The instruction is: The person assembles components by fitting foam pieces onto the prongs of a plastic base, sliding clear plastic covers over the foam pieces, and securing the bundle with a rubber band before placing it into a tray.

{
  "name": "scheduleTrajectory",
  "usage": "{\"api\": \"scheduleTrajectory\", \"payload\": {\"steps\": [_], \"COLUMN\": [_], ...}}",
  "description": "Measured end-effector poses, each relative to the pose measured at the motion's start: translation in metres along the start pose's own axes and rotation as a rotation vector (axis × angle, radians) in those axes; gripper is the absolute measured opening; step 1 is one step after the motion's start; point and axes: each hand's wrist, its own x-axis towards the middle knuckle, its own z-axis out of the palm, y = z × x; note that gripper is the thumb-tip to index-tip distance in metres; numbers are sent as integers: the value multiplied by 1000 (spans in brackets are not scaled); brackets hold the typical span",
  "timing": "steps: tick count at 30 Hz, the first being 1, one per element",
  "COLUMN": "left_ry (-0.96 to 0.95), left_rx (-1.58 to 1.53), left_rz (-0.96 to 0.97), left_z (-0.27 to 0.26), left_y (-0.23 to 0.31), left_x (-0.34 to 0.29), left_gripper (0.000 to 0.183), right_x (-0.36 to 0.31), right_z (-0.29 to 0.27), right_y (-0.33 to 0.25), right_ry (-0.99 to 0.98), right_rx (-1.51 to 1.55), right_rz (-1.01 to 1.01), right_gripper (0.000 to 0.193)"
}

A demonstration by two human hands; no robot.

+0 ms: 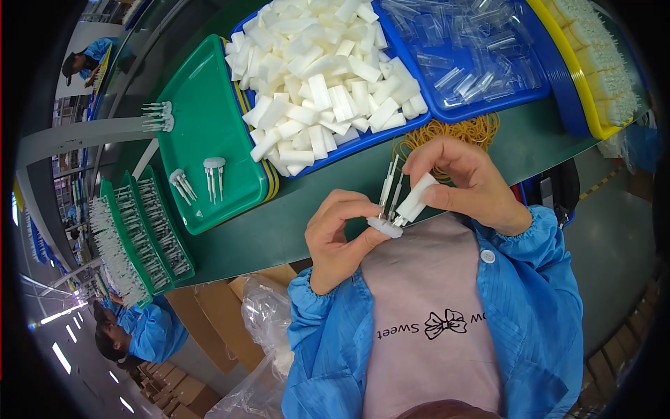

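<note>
My left hand (338, 237) pinches a small pronged part by its whitish, scalloped base (384, 227), with several thin white-and-metal prongs pointing up and away from me. A white foam block (417, 199) is between the thumb and fingers of my right hand (467, 185). Its lower end meets the part close to the base; whether a prong runs inside the foam is hidden. Both hands are held over the table's near edge, in front of my chest. Beyond my right hand lies a heap of tan rubber bands (478, 129), partly covered by that hand.
Ahead, one blue tray is heaped with foam blocks (328, 84); another holds clear plastic tubes (460, 84). To the left, a green tray (209, 126) carries several pronged parts, beside filled green racks (143, 237). A yellow tray (579, 70) stands right. Two people (157, 328) are at left.
</note>
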Motion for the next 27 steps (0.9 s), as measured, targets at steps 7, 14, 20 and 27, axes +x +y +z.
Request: {"api": "scheduleTrajectory", "payload": {"steps": [7, 14, 20, 27], "left_ry": [-8, -35, 2, 140], "left_rx": [-145, -79, -94, -176], "left_rz": [-10, 49, 13, -86], "left_z": [0, 0, -2, -10], "left_y": [2, 2, -2, -4], "left_x": [0, 1, -2, -5], "left_gripper": [28, 25, 27, 24], "right_x": [-4, -3, 5, 64], "right_z": [1, 6, 3, -2], "right_y": [-3, -4, -1, -21], "right_ry": [-22, -57, -113, 73], "right_rx": [-18, -74, -216, -1025], "right_rz": [-44, -74, -92, -611], "right_gripper": [20, 17, 21, 30]}}
